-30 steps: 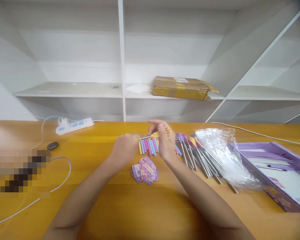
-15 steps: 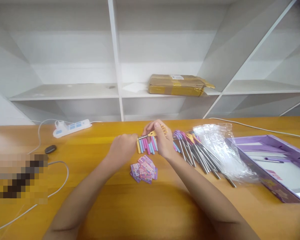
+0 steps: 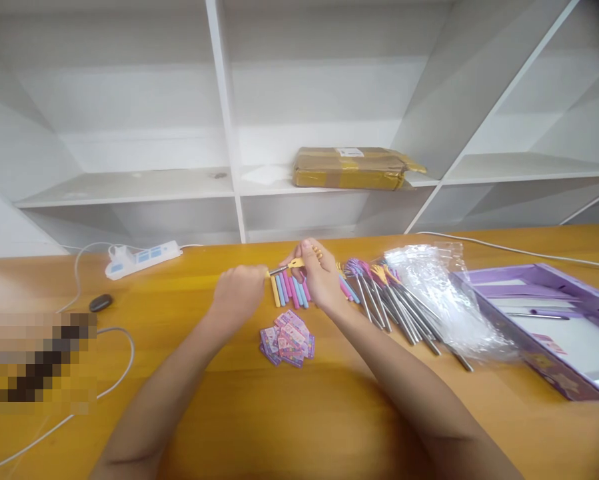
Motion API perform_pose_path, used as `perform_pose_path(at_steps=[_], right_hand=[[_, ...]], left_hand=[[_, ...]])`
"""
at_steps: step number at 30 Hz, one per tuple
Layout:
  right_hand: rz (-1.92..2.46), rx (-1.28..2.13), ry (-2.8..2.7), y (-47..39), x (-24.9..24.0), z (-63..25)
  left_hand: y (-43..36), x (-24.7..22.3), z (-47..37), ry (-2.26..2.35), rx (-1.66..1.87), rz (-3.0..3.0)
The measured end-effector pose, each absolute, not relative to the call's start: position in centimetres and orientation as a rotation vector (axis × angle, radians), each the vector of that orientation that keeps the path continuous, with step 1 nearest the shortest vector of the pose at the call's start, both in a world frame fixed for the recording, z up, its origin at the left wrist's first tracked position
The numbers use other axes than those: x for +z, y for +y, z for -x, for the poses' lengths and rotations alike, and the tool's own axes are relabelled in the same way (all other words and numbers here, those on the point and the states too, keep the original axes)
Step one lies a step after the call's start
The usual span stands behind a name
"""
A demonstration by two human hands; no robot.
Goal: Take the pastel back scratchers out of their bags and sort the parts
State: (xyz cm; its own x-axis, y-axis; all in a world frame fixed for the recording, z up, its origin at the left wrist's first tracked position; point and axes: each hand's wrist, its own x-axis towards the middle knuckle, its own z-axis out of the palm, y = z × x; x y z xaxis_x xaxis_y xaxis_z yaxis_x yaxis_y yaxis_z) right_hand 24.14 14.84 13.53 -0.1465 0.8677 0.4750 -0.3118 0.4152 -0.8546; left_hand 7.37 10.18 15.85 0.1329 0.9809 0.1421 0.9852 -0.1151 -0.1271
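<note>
Yellow plastic and a thin metal rod are meeting between your hands: your right hand (image 3: 320,275) is pinching the yellow claw-shaped head (image 3: 298,263), and your left hand (image 3: 240,292) is closing its fingertips on the rod's (image 3: 278,271) other end, just above the table (image 3: 229,413). Your fingers are hiding most of the head. Below it, pastel sleeves (image 3: 290,291) are lying in a row, partly covered by your right hand. Sticker packets (image 3: 288,339) are sitting nearer you; more rods (image 3: 394,307) are disappearing under clear bags (image 3: 436,293).
</note>
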Motion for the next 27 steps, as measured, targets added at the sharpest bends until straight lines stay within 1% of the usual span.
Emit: perform_pose_path(at_steps=[4, 7, 12, 16, 20, 27], right_hand=[[0.552, 1.086, -1.359, 15.3, 14.1, -24.9], [0.536, 0.971, -1.268, 16.8, 15.2, -27.1], [0.536, 0.805, -1.001, 20.6, 18.5, -35.3], [0.548, 0.732, -0.758, 22.1, 20.3, -42.6], [0.555, 0.717, -0.719, 22.3, 19.7, -46.1], [0.661, 0.665, -0.739, 21.5, 19.2, -47.0]], left_hand=[[10.2, 16.1, -6.6, -1.939, -0.046, 2.156], [10.7, 17.2, -3.8, -1.881, -0.075, 2.022], [11.1, 19.6, 5.5, -1.858, -0.155, 1.711], [10.6, 19.9, 11.3, -1.891, -0.17, 1.543], [11.4, 19.1, 11.6, -1.989, -0.161, 1.624], [12.6, 18.7, 9.5, -1.989, -0.139, 1.763]])
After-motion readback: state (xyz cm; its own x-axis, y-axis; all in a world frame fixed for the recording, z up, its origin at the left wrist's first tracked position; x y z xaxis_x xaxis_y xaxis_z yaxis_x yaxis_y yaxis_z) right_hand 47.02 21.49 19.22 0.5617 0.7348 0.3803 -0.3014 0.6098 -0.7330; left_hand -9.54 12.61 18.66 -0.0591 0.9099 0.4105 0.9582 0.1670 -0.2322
